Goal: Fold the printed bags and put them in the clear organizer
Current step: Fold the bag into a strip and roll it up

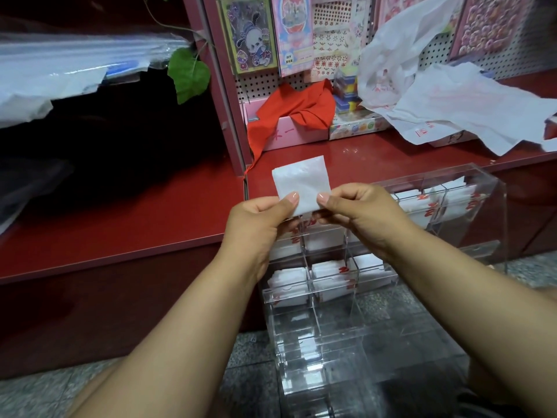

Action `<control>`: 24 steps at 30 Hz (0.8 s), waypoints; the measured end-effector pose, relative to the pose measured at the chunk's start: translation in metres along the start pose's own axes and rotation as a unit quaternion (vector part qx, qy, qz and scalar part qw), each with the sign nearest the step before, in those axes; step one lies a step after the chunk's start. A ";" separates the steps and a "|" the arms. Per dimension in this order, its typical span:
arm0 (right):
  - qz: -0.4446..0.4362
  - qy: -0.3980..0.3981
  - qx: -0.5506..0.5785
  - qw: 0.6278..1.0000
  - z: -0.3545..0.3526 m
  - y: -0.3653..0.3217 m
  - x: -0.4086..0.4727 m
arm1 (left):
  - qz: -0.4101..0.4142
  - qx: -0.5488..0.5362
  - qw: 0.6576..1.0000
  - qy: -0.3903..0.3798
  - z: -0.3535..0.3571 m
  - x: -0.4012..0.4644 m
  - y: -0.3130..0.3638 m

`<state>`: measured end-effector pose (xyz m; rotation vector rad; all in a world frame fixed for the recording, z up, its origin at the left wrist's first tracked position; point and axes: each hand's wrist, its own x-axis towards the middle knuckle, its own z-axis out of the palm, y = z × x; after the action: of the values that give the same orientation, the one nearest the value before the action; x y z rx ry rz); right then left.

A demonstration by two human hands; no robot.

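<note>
I have the folded bag (301,184) pinched along its near edge, my left hand (256,220) taking the left corner between thumb and fingers and my right hand (358,217) taking the right one. It is a small white square now, held up in the air just above the near edge of the red worktop (120,224) and over the clear organizer (470,206), which stands on the floor against the worktop's front.

As I judge it, the folding is about done and the step in hand is seating this packet in a compartment. Several upper cells already hold white folded bags with red print; the lower cells look free, though glare on the plastic makes that hard to confirm.

To do it well I would keep both pinches firm so the layers do not spring open, press the crease flat, then turn the packet edge-on to match the slot and slide it in squarely. Thin plastic film like this tends to unfold if let go early.

More unfolded printed bags (446,113) lie heaped at the back right of the worktop.
</note>
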<state>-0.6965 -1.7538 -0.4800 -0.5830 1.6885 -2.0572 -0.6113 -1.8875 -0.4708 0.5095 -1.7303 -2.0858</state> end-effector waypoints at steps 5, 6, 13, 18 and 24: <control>-0.037 0.022 -0.001 0.999 0.003 -0.004 -0.004 | 0.131 0.137 0.982 0.005 -0.003 -0.003 -0.007; -0.051 0.032 -0.005 0.998 0.003 -0.004 -0.005 | 0.143 0.153 0.978 0.005 -0.002 -0.004 -0.007; -0.114 0.099 0.017 0.988 -0.002 -0.003 -0.001 | 0.145 0.169 0.975 0.002 0.003 -0.009 -0.008; -0.119 0.069 -0.025 0.990 -0.010 -0.003 0.000 | 0.067 0.081 0.994 -0.001 0.011 0.000 -0.007; -0.094 -0.001 -0.194 0.976 -0.031 -0.019 -0.002 | 0.136 0.150 0.979 -0.027 0.024 0.004 -0.010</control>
<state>-0.7132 -1.7245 -0.4669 -0.8986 2.1245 -1.8481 -0.6275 -1.8672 -0.4765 0.2791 -2.0327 -1.6740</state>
